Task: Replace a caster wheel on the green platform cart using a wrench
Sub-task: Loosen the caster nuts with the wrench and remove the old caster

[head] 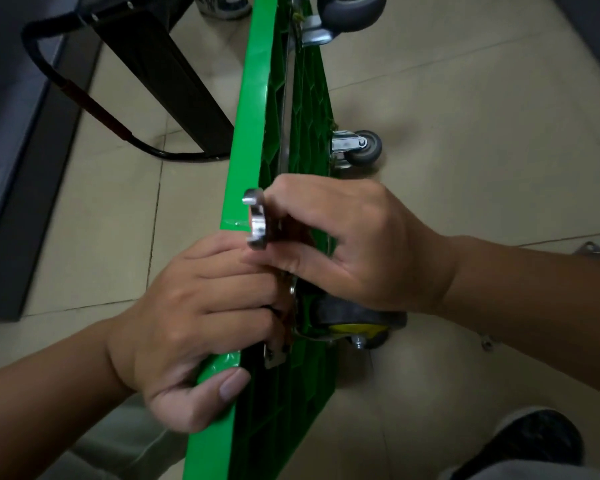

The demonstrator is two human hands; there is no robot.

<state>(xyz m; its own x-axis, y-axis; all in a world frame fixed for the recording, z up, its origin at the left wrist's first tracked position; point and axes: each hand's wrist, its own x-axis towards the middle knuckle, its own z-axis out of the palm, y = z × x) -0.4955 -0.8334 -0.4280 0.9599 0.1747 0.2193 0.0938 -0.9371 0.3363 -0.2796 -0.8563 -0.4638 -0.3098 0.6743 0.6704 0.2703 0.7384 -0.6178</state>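
On the tiled floor (pixel 465 98) the green platform cart (pixel 253 98) stands on its edge, underside facing right. Low on that underside sits the yellow-hubbed caster wheel (pixel 354 325), partly under the right wrist. The left hand (pixel 201 313) clamps the cart's rim, fingers curled over beside the mounting plate (pixel 274 356). The right hand (pixel 354 244) pinches the wrench (pixel 256 220), whose open end pokes above the rim. The fastener is hidden by fingers. I'd seat the wrench squarely on it and brace the cart against each turn.

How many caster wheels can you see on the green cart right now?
3. The top grey wheel at the picture's upper edge, the middle grey wheel midway along the cart, the yellow-hubbed wheel just below the right hand. A fourth may be hidden.
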